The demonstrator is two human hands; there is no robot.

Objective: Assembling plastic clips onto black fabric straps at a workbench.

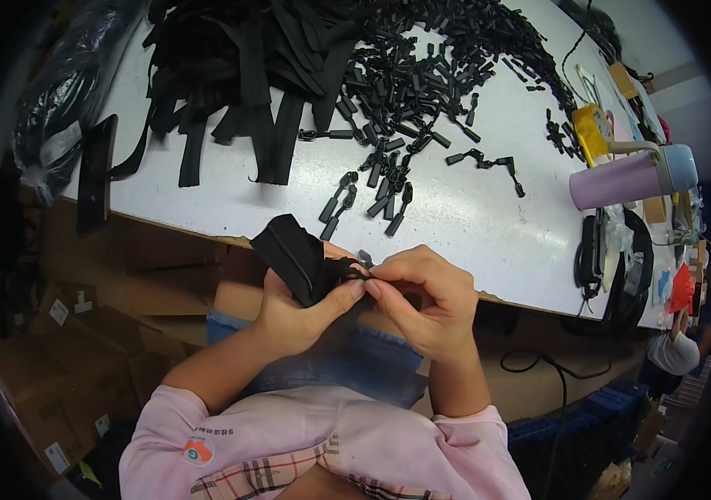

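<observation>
A folded black zipper strip is gripped in my left hand, its wide loop standing up above the thumb. My right hand pinches thumb and forefinger together at the strip's narrow end, touching my left fingertips. Just above that pinch a small dark zipper pull shows; whether it is on the strip is hidden by my fingers. Both hands are over my lap at the table's front edge. Beyond them on the white tabletop lie several loose zipper sliders with long pulls.
Black zipper strips are heaped at the back left, beside a large pile of sliders. A phone overhangs the left edge. A lilac bottle lies at the right. Cardboard boxes stand on the floor; a person is far right.
</observation>
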